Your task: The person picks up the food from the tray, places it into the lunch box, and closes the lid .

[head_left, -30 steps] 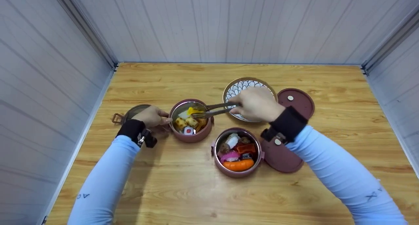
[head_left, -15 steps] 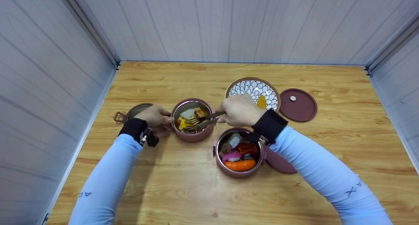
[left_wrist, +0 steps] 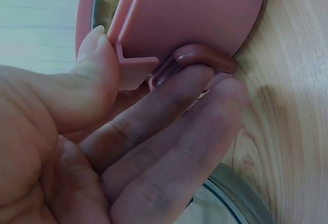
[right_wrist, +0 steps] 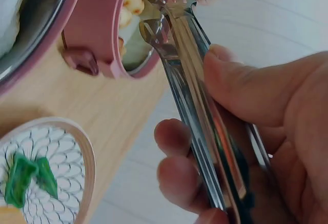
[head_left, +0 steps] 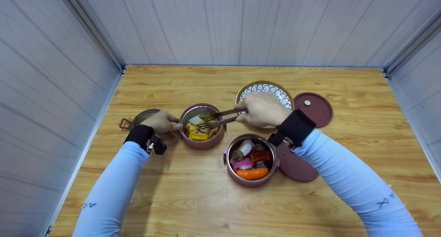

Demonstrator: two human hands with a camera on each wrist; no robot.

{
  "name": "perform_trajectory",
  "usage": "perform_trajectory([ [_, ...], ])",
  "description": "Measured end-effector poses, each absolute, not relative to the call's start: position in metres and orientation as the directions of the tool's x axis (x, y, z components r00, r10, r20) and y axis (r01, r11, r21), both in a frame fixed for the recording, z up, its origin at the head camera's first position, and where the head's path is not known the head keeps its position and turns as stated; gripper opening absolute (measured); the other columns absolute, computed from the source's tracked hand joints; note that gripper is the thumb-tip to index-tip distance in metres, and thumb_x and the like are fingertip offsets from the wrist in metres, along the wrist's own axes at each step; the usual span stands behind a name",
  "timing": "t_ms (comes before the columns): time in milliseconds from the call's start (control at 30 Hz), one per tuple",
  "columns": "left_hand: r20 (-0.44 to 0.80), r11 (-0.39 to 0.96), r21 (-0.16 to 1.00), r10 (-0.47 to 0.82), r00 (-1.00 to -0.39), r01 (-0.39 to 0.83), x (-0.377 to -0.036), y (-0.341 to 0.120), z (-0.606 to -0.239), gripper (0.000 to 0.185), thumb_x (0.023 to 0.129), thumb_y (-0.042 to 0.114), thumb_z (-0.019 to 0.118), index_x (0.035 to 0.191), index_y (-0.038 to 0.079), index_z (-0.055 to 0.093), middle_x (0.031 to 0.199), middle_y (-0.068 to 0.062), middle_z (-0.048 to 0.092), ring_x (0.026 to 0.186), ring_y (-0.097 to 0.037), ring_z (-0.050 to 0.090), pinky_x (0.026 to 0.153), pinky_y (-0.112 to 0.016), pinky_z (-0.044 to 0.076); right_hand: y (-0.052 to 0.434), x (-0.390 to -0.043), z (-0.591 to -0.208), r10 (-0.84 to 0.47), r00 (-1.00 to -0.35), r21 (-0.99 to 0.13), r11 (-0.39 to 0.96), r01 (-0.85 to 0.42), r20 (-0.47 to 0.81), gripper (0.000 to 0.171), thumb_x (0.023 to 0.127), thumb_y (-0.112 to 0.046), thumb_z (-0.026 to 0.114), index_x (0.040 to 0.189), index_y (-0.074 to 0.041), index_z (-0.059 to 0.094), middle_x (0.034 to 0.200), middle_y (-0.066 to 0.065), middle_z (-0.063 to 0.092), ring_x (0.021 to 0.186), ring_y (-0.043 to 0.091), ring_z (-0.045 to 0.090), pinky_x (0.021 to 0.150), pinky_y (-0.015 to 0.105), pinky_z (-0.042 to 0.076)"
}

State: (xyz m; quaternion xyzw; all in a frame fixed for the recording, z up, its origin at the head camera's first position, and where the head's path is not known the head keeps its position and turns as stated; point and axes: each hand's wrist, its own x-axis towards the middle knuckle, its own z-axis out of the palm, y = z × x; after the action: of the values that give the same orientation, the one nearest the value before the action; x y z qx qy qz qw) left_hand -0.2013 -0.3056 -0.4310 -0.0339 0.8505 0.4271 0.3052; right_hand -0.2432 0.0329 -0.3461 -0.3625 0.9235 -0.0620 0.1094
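Since half a second ago, the right hand (head_left: 263, 110) has shifted back toward the patterned plate (head_left: 272, 89), and the tongs (head_left: 217, 118) have lifted to the rim of the left pink pot (head_left: 202, 126).

Head view: a wooden table (head_left: 206, 195) stands enclosed by pale panelled walls (head_left: 241, 23) at the far edge and both sides. The left pink pot sits left of centre; the left hand (head_left: 162, 121) grips its left side. The right hand clasps the tongs, whose tips hover over the food pieces inside. A second pink pot (head_left: 250, 161), filled with food, sits nearer the front edge. A round lid (head_left: 315, 109) lies beside the plate, toward the right edge.

Left wrist view: the thumb and fingers (left_wrist: 169, 126) curl around the pot's handle (left_wrist: 195, 60), pot wall touching the table.

Right wrist view: the fingers (right_wrist: 179, 147) and thumb wrap the tongs (right_wrist: 200, 101), tips nearly together at the pot's (right_wrist: 102, 29) rim. The plate (right_wrist: 56, 152) carries a green piece (right_wrist: 31, 175).
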Motion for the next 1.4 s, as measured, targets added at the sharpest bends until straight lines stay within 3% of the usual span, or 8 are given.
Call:
perform_trajectory([
  [133,-0.542,0.64,0.703,0.197,-0.817,-0.311,-0.202,-0.305,-0.432,0.041,0.102,0.016,0.056,0.136,-0.007,0.055,0.104,-0.025,0.07,0.102,-0.039,0.067,0.091,-0.044,0.053,0.051,-0.251,-0.338,-0.659,-0.739,-0.195,0.75,-0.632,-0.14,0.042,0.089,-0.043,0.072,0.128,-0.026,0.069,0.103,0.001,0.073,0.081,0.023,0.062,0.065,0.042,0.049],
  [300,-0.539,0.67,0.681,0.183,-0.822,-0.297,-0.203,-0.305,-0.431,0.042,0.102,0.019,0.057,0.137,-0.005,0.055,0.104,-0.021,0.071,0.101,-0.035,0.068,0.093,-0.041,0.052,0.084,-0.263,-0.33,-0.586,-0.791,-0.212,0.808,-0.551,-0.177,0.049,0.09,-0.043,0.07,0.134,-0.021,0.063,0.123,0.009,0.068,0.057,0.017,0.047,0.047,0.03,0.039],
  [433,-0.547,0.672,0.674,0.174,-0.819,-0.307,-0.204,-0.306,-0.432,0.043,0.102,0.02,0.057,0.137,-0.005,0.055,0.104,-0.022,0.071,0.099,-0.035,0.069,0.09,-0.039,0.053,0.113,-0.272,-0.328,-0.548,-0.814,-0.186,0.835,-0.518,-0.195,0.05,0.091,-0.041,0.069,0.135,-0.017,0.062,0.131,0.014,0.062,0.054,0.016,0.045,0.043,0.026,0.035],
  [767,-0.552,0.642,0.694,0.187,-0.812,-0.324,-0.203,-0.308,-0.433,0.044,0.102,0.018,0.056,0.14,-0.005,0.052,0.107,-0.026,0.069,0.098,-0.038,0.069,0.083,-0.04,0.057,0.171,-0.28,-0.345,-0.366,-0.899,-0.137,0.93,-0.342,-0.241,0.05,0.09,-0.041,0.071,0.129,-0.01,0.066,0.112,0.022,0.067,0.08,0.029,0.059,0.056,0.04,0.046],
  [933,-0.563,0.624,0.704,0.2,-0.802,-0.338,-0.202,-0.309,-0.432,0.044,0.103,0.018,0.055,0.14,-0.005,0.051,0.111,-0.026,0.068,0.102,-0.036,0.067,0.087,-0.04,0.055,0.181,-0.275,-0.356,-0.292,-0.921,-0.133,0.955,-0.266,-0.257,0.046,0.088,-0.043,0.071,0.117,-0.007,0.072,0.09,0.013,0.066,0.071,0.028,0.056,0.057,0.042,0.045],
  [1033,-0.557,0.627,0.705,0.201,-0.806,-0.331,-0.201,-0.309,-0.432,0.044,0.103,0.018,0.055,0.139,-0.006,0.052,0.112,-0.026,0.068,0.104,-0.036,0.067,0.087,-0.038,0.055,0.182,-0.272,-0.362,-0.274,-0.925,-0.138,0.96,-0.245,-0.263,0.038,0.088,-0.045,0.07,0.096,-0.008,0.073,0.078,0.008,0.06,0.066,0.026,0.053,0.055,0.04,0.043],
  [1167,-0.546,0.635,0.704,0.197,-0.814,-0.319,-0.201,-0.309,-0.433,0.043,0.103,0.018,0.056,0.138,-0.006,0.053,0.111,-0.026,0.068,0.104,-0.036,0.067,0.086,-0.037,0.055,0.181,-0.269,-0.368,-0.269,-0.928,-0.157,0.959,-0.234,-0.259,0.038,0.088,-0.045,0.069,0.073,-0.01,0.063,0.068,0.005,0.051,0.061,0.023,0.049,0.049,0.036,0.04],
  [1400,-0.554,0.65,0.686,0.176,-0.814,-0.326,-0.202,-0.311,-0.434,0.047,0.102,0.021,0.057,0.141,-0.004,0.05,0.111,-0.023,0.069,0.101,-0.033,0.069,0.085,-0.034,0.055,0.174,-0.265,-0.375,-0.282,-0.931,-0.15,0.956,-0.252,-0.233,0.034,0.087,-0.04,0.07,0.073,-0.011,0.059,0.069,0.007,0.054,0.063,0.026,0.053,0.051,0.04,0.042],
])
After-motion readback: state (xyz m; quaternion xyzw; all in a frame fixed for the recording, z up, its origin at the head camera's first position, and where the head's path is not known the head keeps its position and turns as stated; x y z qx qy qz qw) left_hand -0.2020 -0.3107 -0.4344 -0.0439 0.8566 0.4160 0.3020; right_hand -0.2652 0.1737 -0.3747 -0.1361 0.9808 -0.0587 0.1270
